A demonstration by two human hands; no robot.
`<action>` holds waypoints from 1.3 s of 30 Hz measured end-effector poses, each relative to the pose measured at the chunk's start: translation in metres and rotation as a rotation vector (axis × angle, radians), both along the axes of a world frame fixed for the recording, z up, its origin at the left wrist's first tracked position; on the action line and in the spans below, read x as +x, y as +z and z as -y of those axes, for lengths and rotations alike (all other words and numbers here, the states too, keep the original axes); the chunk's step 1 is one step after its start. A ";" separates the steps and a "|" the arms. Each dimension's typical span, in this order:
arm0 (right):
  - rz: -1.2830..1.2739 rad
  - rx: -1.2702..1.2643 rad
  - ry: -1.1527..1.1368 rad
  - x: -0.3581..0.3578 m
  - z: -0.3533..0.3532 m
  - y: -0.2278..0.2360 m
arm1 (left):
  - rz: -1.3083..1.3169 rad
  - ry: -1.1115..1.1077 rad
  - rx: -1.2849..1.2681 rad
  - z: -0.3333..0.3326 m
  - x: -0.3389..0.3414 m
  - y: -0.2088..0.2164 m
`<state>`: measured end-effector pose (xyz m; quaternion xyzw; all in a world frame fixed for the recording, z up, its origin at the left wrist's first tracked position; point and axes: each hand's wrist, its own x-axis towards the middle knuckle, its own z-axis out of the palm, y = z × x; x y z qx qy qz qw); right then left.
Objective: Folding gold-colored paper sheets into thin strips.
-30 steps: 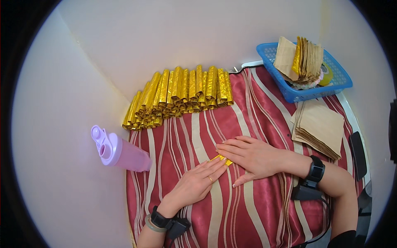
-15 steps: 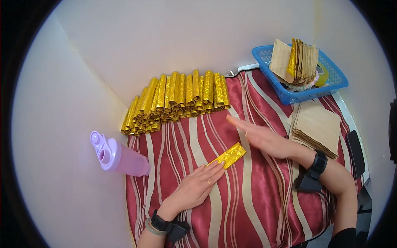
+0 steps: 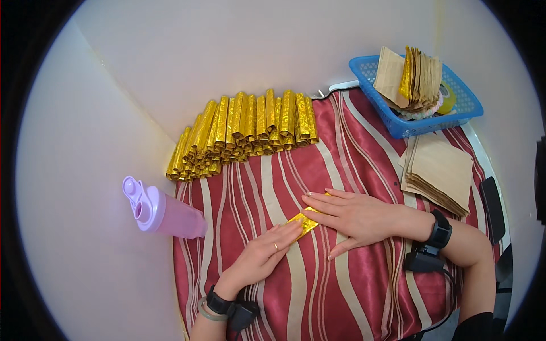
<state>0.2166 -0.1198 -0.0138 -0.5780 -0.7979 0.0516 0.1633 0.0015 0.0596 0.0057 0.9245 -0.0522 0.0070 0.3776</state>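
A flat folded strip of shiny gold paper lies slantwise on the striped cloth. My left hand rests on its lower left end, fingers stretched out together. Across its upper right end my right hand lies flat, fingers extended and thumb apart. Both hands press from above, and their fingers hide the strip's two ends. Beyond them, against the wall, is a stacked pile of gold paper tubes.
A red and cream striped cloth covers the table. On the left stands a purple bottle. At the right are a blue basket holding brown papers, a stack of brown paper sheets and a black phone-like slab.
My right hand has come down leftward from above the cloth onto the gold strip's upper end. My left hand stays on the lower end.
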 end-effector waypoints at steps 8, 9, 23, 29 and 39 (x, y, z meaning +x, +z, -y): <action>-0.018 0.005 0.012 0.000 0.000 0.003 | 0.028 -0.045 0.183 0.000 -0.002 -0.005; -0.020 0.004 0.013 0.000 0.000 0.002 | 0.019 -0.058 0.225 -0.001 -0.003 -0.005; -0.024 -0.008 0.014 0.001 0.001 0.004 | -0.023 -0.009 0.418 0.007 -0.014 -0.001; -0.020 -0.015 0.007 0.001 0.002 0.006 | -0.047 0.006 0.381 0.008 -0.014 0.001; 0.074 0.016 -0.083 -0.005 0.003 0.004 | -0.020 -0.021 0.401 0.005 -0.018 0.000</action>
